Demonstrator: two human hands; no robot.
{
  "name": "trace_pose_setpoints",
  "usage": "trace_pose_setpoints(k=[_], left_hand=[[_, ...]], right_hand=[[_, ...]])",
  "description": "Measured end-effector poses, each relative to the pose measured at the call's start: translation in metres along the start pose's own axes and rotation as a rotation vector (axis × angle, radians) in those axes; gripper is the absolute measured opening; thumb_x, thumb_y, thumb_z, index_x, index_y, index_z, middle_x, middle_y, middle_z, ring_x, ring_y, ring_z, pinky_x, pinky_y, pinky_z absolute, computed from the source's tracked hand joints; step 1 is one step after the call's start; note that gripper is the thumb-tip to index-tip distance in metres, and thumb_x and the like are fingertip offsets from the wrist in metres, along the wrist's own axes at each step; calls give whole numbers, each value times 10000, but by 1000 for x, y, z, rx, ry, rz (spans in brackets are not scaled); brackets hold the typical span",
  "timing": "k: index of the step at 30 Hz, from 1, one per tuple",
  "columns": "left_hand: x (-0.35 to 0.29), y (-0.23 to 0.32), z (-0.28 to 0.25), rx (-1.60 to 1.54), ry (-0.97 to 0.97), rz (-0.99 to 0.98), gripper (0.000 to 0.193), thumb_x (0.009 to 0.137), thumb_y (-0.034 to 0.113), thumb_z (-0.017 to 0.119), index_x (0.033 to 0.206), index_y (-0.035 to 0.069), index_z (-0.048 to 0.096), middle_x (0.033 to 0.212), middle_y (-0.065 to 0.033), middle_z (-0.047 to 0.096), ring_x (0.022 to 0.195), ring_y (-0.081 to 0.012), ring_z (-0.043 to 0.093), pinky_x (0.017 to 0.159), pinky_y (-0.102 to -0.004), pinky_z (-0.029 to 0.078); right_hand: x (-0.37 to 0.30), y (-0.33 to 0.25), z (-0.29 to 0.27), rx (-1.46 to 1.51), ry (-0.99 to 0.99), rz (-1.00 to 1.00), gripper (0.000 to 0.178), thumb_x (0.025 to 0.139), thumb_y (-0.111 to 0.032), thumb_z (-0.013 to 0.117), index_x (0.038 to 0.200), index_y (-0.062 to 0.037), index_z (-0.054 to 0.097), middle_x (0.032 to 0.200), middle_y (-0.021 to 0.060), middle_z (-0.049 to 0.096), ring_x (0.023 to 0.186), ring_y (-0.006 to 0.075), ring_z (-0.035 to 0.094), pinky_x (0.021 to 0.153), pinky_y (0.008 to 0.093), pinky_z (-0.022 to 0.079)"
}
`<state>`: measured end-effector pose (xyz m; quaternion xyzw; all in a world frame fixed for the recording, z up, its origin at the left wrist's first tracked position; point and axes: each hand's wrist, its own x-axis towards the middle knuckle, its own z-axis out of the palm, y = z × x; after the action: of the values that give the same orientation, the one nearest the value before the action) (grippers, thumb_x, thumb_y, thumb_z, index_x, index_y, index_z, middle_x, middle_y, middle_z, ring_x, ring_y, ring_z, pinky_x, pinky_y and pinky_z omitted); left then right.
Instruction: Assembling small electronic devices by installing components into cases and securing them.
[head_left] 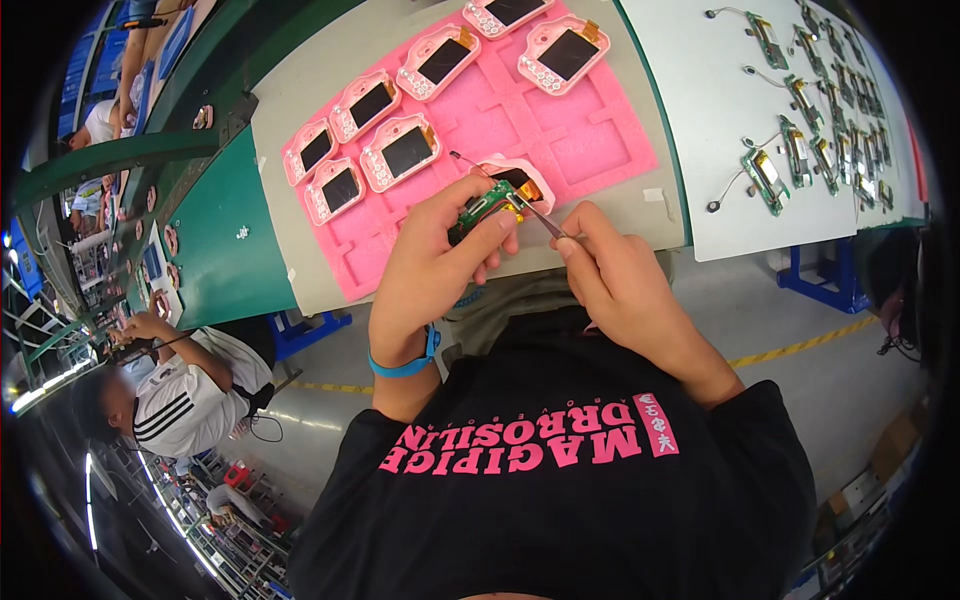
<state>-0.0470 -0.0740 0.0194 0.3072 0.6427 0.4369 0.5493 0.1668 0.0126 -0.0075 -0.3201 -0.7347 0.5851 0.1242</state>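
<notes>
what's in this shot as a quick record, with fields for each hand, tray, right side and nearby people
left hand: holds a green circuit board; blue wristband on the wrist
right hand: holds metal tweezers, tips at the green circuit board, contact unclear
tray: pink foam tray with seven pink handheld casings and one more casing partly hidden by the hands
right side: white sheet with many loose circuit boards, several trailing wires
nearby people: co-worker at left, white shirt with black stripes
</notes>
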Motion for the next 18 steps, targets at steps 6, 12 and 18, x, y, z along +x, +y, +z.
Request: trace_pose_setpoints(k=[6,12,18], left_hand=[[2,1,4,23,2,10,194,1052,97,660,1223,9,680,854,-39,709,671,-67,568,535,-195,441],[11,3,17,65,82,-28,171,1006,86,682,1158,13,705,842,-39,715,639,-91,581,543,-202,433],[19,20,28,111,95,44,204,1013,131,707,1175,8,716,900,-65,749,646,-116,635,528,-213,458]], right_hand=[[0,-2,-6,27,-54,55,70,1077,-102,572,1073,-39,541,706,124,619,582,360,573,611,460,446],[-2,-2,-10,112,-75,29,29,1095,-64,513,1093,-60,541,600,1,569,517,132,475,546,288,370],[-9,-9,-33,199,-84,166,60,1090,-55,510,1112,-48,565,680,11,615,552,124,499,557,283,393]])
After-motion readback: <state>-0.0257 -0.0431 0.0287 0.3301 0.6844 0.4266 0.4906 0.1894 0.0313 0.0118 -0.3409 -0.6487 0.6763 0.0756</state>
